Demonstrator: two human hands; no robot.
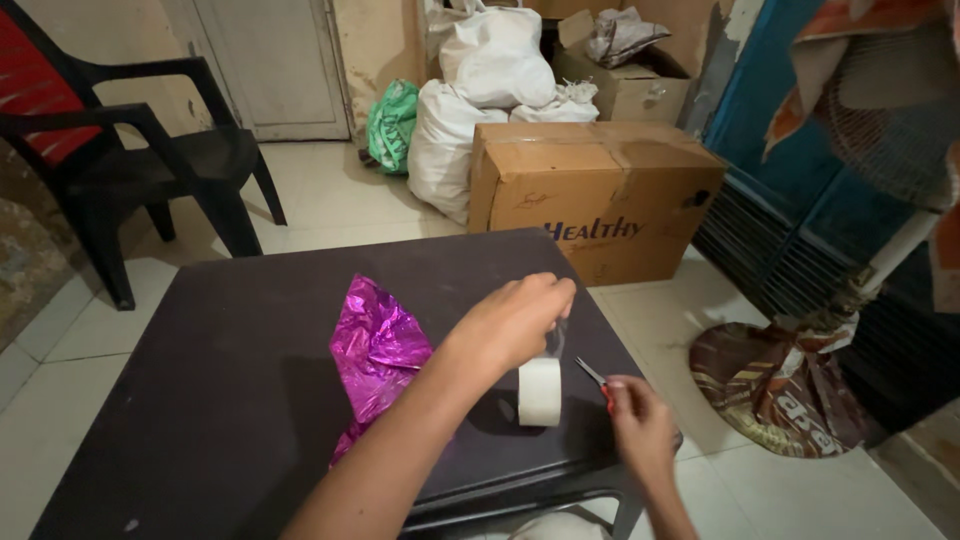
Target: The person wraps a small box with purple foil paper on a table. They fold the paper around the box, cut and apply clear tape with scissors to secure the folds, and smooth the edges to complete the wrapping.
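Observation:
My left hand (515, 320) reaches over the dark table (230, 400) and pinches the free end of clear tape pulled up from a white tape roll (540, 391) that stands on its edge on the table. My right hand (640, 425) grips small red-handled scissors (592, 373), their blades pointing up-left toward the stretched tape. A crumpled sheet of shiny magenta foil wrap (378, 350) lies on the table just left of my left arm.
A black plastic chair (150, 160) stands at the back left. Behind the table sit a large cardboard box (600, 190), white sacks (480, 90) and a green bag (392, 122). A patterned mat (780, 385) lies on the tiled floor at the right.

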